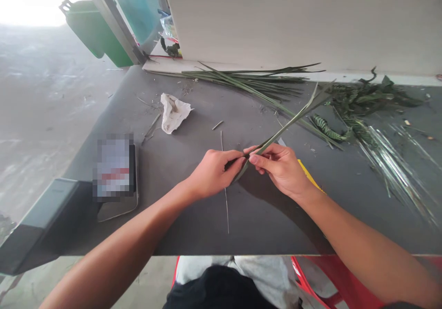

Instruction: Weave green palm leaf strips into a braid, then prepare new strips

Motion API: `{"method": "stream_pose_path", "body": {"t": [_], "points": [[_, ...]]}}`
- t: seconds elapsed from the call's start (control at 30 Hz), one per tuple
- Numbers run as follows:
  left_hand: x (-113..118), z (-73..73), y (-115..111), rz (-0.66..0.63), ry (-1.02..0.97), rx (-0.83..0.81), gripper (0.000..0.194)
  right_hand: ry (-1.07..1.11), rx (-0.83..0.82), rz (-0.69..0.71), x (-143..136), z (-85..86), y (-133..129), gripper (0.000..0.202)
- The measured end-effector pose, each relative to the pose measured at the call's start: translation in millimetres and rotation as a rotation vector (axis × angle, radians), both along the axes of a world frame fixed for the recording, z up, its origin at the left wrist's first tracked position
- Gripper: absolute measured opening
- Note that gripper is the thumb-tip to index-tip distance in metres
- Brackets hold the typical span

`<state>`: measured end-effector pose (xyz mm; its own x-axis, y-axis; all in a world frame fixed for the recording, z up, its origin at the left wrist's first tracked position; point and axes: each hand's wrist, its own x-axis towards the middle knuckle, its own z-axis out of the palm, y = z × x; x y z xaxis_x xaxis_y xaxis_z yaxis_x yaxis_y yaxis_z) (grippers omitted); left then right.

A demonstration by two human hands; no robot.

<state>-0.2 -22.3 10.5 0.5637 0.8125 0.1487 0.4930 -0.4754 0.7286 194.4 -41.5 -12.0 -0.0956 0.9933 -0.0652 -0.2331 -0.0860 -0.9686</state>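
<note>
Both hands meet over the middle of the dark grey table, pinching a long green leaf strip (292, 122) that slants up to the right. My left hand (219, 171) is closed on its lower end, thumb and forefinger together. Just right of it, my right hand (278, 164) grips the same strip a little higher, fingers curled. A thin straight wire (226, 212) lies on the table, passing beneath my left hand. A short stick piece (217, 125) rests beyond the hands. Something yellow (309, 175) is partly hidden behind my right forearm.
Long green leaves (248, 81) lie along the back by a white panel (304, 23). Woven leaf pieces (376, 95) and a bundle of shiny wires (397, 161) are on the right. At left are crumpled paper (174, 112) and a phone (119, 207) with a blurred screen.
</note>
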Motion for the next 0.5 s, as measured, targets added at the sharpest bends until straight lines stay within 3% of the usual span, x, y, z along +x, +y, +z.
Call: {"method": "stream_pose_path", "body": {"t": [0.2,0.5], "points": [[2.7,-9.7,-4.9,0.108,-0.118,0.193,0.019,-0.006,0.038,-0.046,0.6,3.5,-0.2,0.016],[3.5,-9.5,-8.3,0.175,-0.126,0.171,0.016,0.006,0.039,-0.09,-0.3,3.0,-0.1,0.021]]}}
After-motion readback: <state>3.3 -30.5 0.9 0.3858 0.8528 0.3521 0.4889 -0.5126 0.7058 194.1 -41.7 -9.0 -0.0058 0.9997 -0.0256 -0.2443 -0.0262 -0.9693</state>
